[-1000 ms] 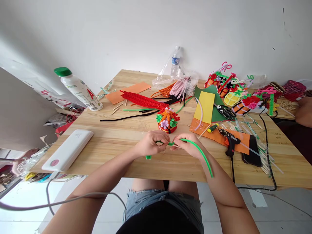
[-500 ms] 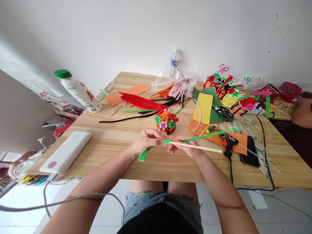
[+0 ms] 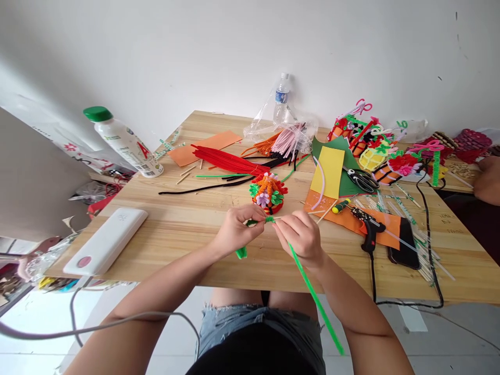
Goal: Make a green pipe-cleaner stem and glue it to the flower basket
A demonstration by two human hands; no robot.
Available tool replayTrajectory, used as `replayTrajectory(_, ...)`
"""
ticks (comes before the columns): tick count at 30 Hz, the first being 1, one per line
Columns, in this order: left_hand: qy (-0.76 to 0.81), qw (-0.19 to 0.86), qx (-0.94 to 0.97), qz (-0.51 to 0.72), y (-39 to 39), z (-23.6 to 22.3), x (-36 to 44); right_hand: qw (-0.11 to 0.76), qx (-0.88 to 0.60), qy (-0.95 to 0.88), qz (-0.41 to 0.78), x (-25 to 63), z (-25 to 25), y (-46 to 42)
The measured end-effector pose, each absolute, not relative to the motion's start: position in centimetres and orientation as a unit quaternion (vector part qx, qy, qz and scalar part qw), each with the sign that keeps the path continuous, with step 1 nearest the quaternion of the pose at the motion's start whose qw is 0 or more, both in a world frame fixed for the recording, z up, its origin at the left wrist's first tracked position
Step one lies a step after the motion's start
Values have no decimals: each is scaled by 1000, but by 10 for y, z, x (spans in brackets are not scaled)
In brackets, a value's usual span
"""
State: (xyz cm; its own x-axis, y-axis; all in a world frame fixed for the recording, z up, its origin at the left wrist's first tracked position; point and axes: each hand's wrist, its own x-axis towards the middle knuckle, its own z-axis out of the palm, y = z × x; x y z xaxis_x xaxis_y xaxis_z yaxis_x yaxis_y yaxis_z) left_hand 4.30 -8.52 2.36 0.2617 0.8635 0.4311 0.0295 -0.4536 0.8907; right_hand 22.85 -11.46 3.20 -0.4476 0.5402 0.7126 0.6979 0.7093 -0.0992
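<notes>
Head | both grips (image 3: 236, 232) (image 3: 301, 238) clamped on green pipe cleaner (image 3: 317, 300) | flowered ornament (image 3: 268, 190) beyond | glue gun (image 3: 369, 229) rightward

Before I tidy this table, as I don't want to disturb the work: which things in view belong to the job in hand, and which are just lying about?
In the job:
green pipe cleaner, in the left hand and right hand
wooden stick, apparently partly wrapped
flowered ornament, probably

Lying about, it seems:
white power bank
green-capped bottle
clear water bottle
black phone
</notes>
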Motion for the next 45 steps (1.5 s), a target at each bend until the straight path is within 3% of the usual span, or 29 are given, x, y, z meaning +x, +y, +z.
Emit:
replayTrajectory(5,221,379,761,477,-79,27,38,433,-418,-785,144,237,33,-108)
replayTrajectory(11,126,441,796,395,-75,33,32,259,-476,-530,652,246,34,-104)
replayTrajectory(15,112,557,732,377,-73,38,29,175,-379,-465,781,248,41,-103)
replayTrajectory(17,108,607,686,385,-73,38,29,180,-331,-455,807,245,41,-104)
replayTrajectory(22,159,685,537,466,-75,29,37,354,-267,-466,766,225,26,-111)
replayTrajectory(24,229,691,475,495,-76,23,41,443,-308,-518,664,217,21,-115)
replayTrajectory(26,296,682,438,505,-77,19,44,488,-371,-621,489,212,18,-118)
replayTrajectory(30,383,624,452,509,-79,16,46,437,-424,-788,96,212,17,-121)
replayTrajectory(34,391,529,552,513,-83,19,44,352,-425,-829,-90,220,20,-119)
replayTrajectory(41,304,361,754,456,-83,24,40,385,-410,-826,-25,235,32,-109)
replayTrajectory(45,217,381,800,410,-77,26,35,351,-469,-781,217,243,31,-104)
